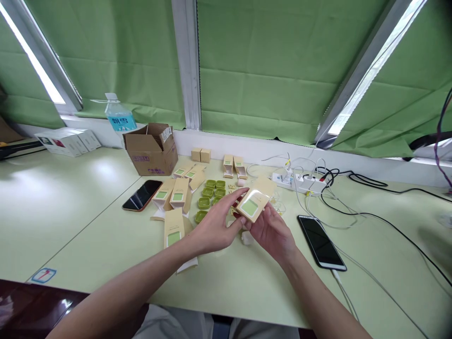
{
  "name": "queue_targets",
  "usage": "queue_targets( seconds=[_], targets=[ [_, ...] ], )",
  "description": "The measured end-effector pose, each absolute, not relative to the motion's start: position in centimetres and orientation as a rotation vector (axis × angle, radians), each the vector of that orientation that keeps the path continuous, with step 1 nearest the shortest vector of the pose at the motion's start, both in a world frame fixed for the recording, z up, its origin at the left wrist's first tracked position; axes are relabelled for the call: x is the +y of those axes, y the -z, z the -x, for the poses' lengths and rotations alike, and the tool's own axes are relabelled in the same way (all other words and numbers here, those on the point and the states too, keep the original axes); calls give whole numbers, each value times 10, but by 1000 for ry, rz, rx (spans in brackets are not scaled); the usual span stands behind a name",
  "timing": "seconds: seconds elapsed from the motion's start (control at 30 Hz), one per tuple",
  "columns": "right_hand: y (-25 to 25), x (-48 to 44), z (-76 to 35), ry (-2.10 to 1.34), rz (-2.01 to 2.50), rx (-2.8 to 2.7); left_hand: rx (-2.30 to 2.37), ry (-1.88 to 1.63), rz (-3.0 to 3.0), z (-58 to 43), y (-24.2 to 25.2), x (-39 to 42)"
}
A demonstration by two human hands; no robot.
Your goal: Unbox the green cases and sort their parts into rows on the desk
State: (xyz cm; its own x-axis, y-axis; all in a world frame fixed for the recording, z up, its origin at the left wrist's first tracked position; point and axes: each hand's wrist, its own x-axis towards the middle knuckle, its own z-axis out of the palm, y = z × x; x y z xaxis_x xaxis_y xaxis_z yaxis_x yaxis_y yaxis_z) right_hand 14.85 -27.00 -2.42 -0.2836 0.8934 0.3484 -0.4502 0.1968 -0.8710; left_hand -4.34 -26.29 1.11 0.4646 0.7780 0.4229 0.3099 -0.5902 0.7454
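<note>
Between my two hands, above the table, is a small beige cardboard box (pixel 254 197) with a green square on its face. My left hand (pixel 219 223) grips its left side, thumb at the lower edge. My right hand (pixel 273 230) supports it from below and the right, with some fingers hidden behind it. To the left of my hands lie several similar beige boxes (pixel 180 192) with open flaps. Small green square trays (pixel 208 192) stand in rows just beyond my left hand. A small whitish piece (pixel 247 238) lies under the held box, partly covered.
A brown carton (pixel 150 153) stands at the back left, a water bottle (pixel 120 115) behind it. Phones lie left (pixel 143 195) and right (pixel 321 242), the right one cabled. A power strip (pixel 300 182) with tangled cables sits at the back. Two small boxes (pixel 200 155) rest by the wall.
</note>
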Motion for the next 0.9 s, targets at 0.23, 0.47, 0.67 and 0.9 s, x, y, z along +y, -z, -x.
queue_targets(
  seconds=[0.23,0.47,0.67,0.9],
  targets=[
    [21,-274,-145,-1431,511,-1118,813,-1086,-2075,39,-3,-261],
    [18,-274,-144,-1436,502,-1057,732,-1159,-1965,43,6,-259],
    [25,-272,-142,-1368,556,-1074,710,-1194,-1882,44,9,-260],
    [31,-270,-143,-1328,578,-1127,665,-1196,-1816,45,8,-262]
  ],
)
